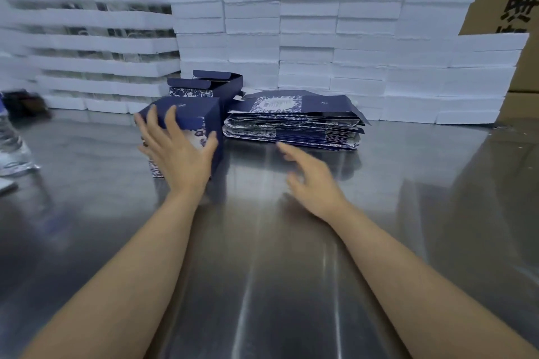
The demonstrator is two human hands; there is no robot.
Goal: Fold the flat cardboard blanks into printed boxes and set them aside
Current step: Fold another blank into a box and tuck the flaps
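navy card is lying under the left fingers (157,122), which are spreading straight over the top and near face of a folded box (186,125); the left hand (178,151) is pressing or steadying it, not curling round it. the right fingers (284,150) are hanging loose and straight above the table (262,271), holding nothing, the right hand (312,181) hovering just short of the stack of flat blanks (294,125). that stack is lying ahead of the right fingers and slightly to their right, its long axis running left to right across the table, its near edge facing them; the right hand is clearly the nearer one to it. the folded box is standing just left of the stack, with two more boxes (208,86), flaps open, behind it. judging from this, the box looks about ready to set aside, and the next blank calls for a short forward reach by the right hand. white foam trays (309,23) are piling up along the back
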